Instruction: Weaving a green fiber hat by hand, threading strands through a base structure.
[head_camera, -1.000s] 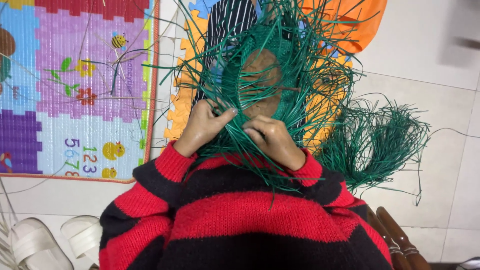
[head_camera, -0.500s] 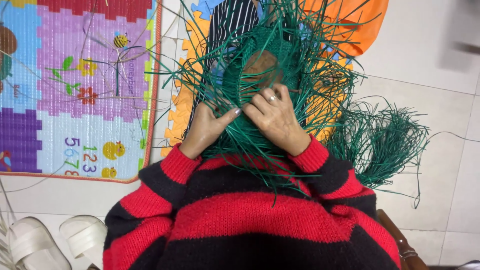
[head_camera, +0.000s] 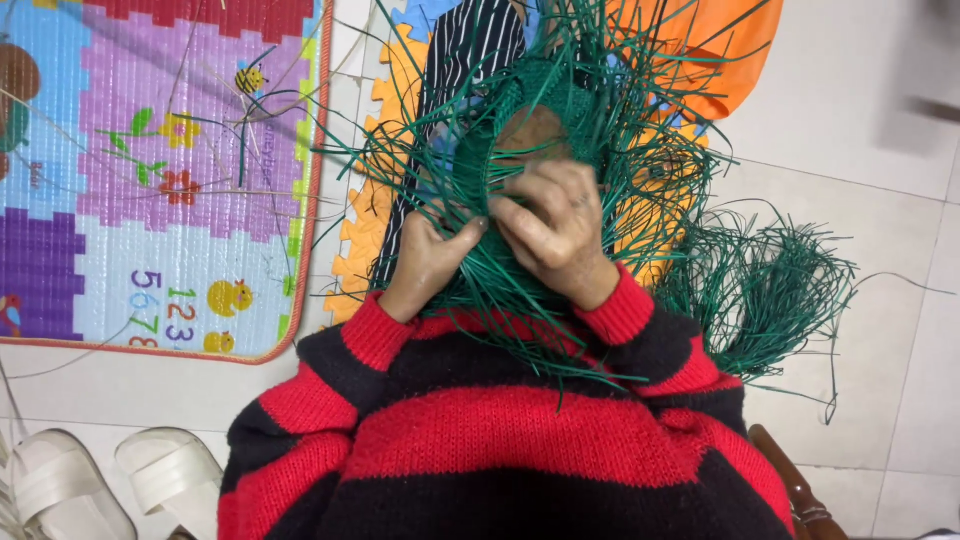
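A half-woven green basket (head_camera: 545, 95) of stiff plastic strands sits in front of me, with loose strand ends sticking out all round. My left hand (head_camera: 425, 262) grips a bunch of strands at the basket's lower left edge. My right hand (head_camera: 550, 228) lies over the weave's rim, fingers pinching green strands, with a ring on one finger. Both sleeves are red and black striped knit (head_camera: 520, 430). The middle of the basket shows a brown patch, partly hidden behind my right hand.
A loose bundle of green strands (head_camera: 770, 290) lies on the white tiled floor to the right. A colourful foam play mat (head_camera: 160, 170) covers the left. White sandals (head_camera: 110, 485) sit at the bottom left. Orange cloth (head_camera: 730, 50) and striped fabric (head_camera: 470, 50) lie behind the basket.
My right hand has risen from the basket's lower edge up onto its rim. My left hand has stayed at the lower left, still holding strands.
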